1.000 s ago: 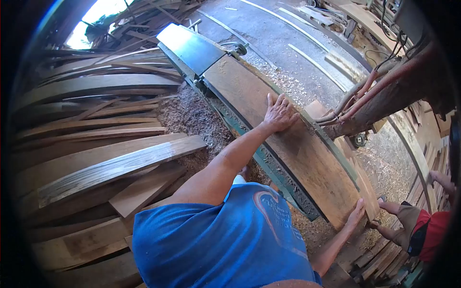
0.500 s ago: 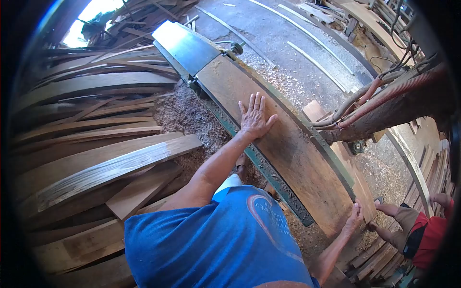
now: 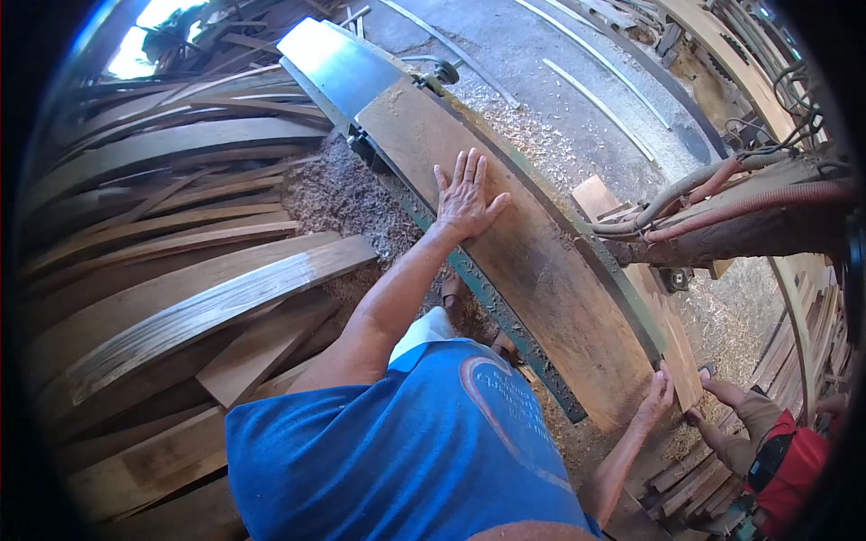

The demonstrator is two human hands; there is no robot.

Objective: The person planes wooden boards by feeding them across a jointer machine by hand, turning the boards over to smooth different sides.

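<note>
A long, wide wooden board (image 3: pixel 541 279) lies flat along a green-sided jointer, whose bare metal table (image 3: pixel 338 68) shines at the far end. My left hand (image 3: pixel 467 200) rests palm down on the board's upper face, fingers stretched out and thumb apart. At the near end of the board, my right hand (image 3: pixel 657 397) is curled against its corner beside the fence (image 3: pixel 622 298). Some of the right fingers are hidden behind the board's edge. The board's face carries darker stains and some dust.
Stacked planks (image 3: pixel 180 216) fill the left side, near a heap of shavings (image 3: pixel 338 194). Hoses (image 3: pixel 749 212) run along a thick beam at right. Another person in red (image 3: pixel 794 469) stands at lower right. Thin strips (image 3: pixel 600 108) lie on the floor beyond.
The board has slid slightly away along the jointer, both hands moving with it. The view has shifted a little, and the person in red has moved slightly.
</note>
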